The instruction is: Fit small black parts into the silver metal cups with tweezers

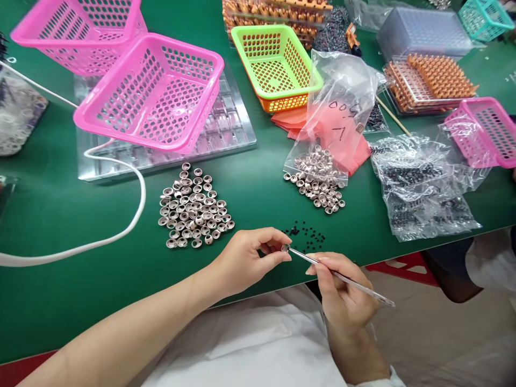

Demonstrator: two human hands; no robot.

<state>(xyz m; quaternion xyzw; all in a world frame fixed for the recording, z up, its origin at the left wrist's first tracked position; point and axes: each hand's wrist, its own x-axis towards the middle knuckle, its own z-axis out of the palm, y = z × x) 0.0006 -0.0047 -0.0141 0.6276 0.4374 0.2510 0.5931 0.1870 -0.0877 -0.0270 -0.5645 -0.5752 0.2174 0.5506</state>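
Between thumb and fingertips, my left hand (252, 259) pinches a small silver ring-shaped part (285, 248) just above the table's front edge. My right hand (346, 293) is closed around thin metal tweezers (342, 278), whose tip touches or nearly touches that part. Tiny black pieces (309, 235) lie scattered right behind the hands. To the left spreads a pile of silver ring-shaped parts (197, 209). More silver parts (318, 180) spill from the mouth of a clear plastic bag (342, 91) behind the black pieces.
Pink baskets (149, 97) sit at the back left, one on a clear tray (237, 121). A white cable (137, 215) curves across the left. A green basket (278, 64) stands at the back middle. Plastic bags with black parts (423, 188), orange pieces (443, 78) and another pink basket (489, 131) lie right.
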